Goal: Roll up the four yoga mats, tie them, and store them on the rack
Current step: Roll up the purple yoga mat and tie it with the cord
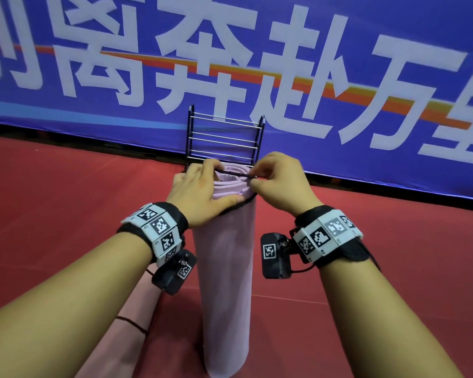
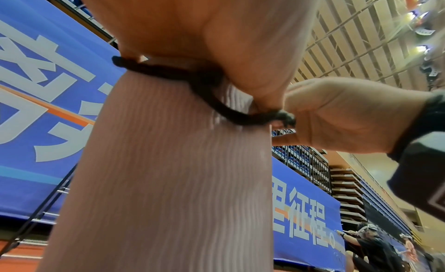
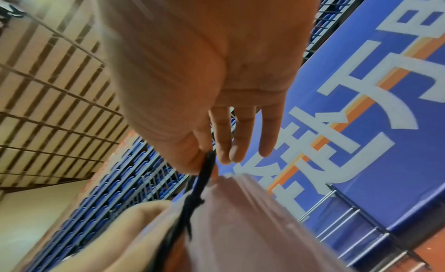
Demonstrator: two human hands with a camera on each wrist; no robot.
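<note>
Both hands stretching a black band over the top of a rolled mat stood on end.

Left hand (image 1: pixel 200 190) lies over the top end of the pale pink rolled mat (image 1: pixel 225 268), fingers curled on the rim, fingertips pinching one end of the black band (image 1: pixel 236 174). Right hand (image 1: pixel 280 181) pinches the other end between thumb and forefinger at the mat's right rim; its other fingers hang loose and straight. Band runs taut across the top opening, and its lower loop wraps the near side just under the rim. Mat stands upright on the red floor (image 1: pixel 393 255). Second rolled mat (image 1: pixel 131 320), pinker, already tied with a dark band, lies on the floor under the left forearm. Metal rack (image 1: pixel 225 140) stands just behind the upright mat, against the blue banner (image 1: pixel 366 64).
</note>
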